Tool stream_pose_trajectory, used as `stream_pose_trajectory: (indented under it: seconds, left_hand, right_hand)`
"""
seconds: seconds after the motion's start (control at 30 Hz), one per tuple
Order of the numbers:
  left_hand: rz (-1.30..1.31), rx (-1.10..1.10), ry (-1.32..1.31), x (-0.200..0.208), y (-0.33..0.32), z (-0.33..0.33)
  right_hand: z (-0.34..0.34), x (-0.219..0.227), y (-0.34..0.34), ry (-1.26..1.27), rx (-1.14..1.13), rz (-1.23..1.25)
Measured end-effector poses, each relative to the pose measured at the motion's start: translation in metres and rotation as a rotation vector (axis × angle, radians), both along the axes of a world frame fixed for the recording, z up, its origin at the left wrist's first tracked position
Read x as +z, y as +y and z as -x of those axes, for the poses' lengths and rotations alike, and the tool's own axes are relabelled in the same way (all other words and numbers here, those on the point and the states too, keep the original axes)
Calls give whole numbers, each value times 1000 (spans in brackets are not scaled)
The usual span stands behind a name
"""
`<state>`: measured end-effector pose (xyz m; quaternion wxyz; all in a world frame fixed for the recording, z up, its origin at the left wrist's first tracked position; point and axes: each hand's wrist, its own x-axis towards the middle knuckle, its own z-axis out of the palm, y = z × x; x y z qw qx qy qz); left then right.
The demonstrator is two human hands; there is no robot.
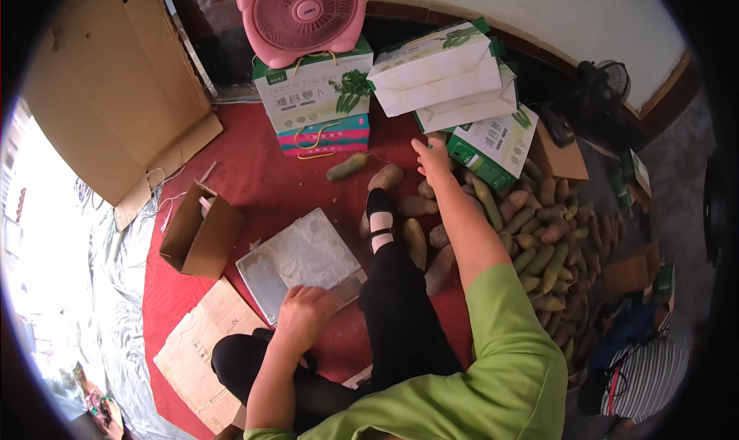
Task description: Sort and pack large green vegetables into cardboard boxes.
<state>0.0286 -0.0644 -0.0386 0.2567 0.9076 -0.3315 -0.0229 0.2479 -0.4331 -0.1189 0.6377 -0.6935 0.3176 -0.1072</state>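
Note:
My left hand hangs loosely curled over the near edge of a flat scale with a silvery, scuffed top; nothing shows in its fingers. Stretched far forward, my right hand has its fingers apart, beside a white-and-green carton with a vegetable picture. Under and around that arm lie long green radishes and pinkish-brown, tuber-like roots. One of these roots lies just past my black shoe. A single green radish lies apart on the red floor covering.
A pink fan stands on stacked gift cartons. More white cartons lean at the back. An open brown box, flat cardboard and a tall cardboard sheet are left. A root pile and a person in stripes are right.

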Motion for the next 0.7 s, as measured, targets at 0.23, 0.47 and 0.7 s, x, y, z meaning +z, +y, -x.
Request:
stream_pose_trajectory:
  seconds: [0.23, 0.47, 0.7]
  left_hand:
    - [-7, 62, 98, 1, 3, -12]
    - [-50, 179, 231, -3, 19, -11]
    - [-100, 120, 293, -17, 17, -15]
  right_hand:
    - [-95, -15, -53, -196, -327, 142]
    - [-111, 95, -149, -171, -517, 690]
    - [-141, 138, -215, -260, -392, 694]
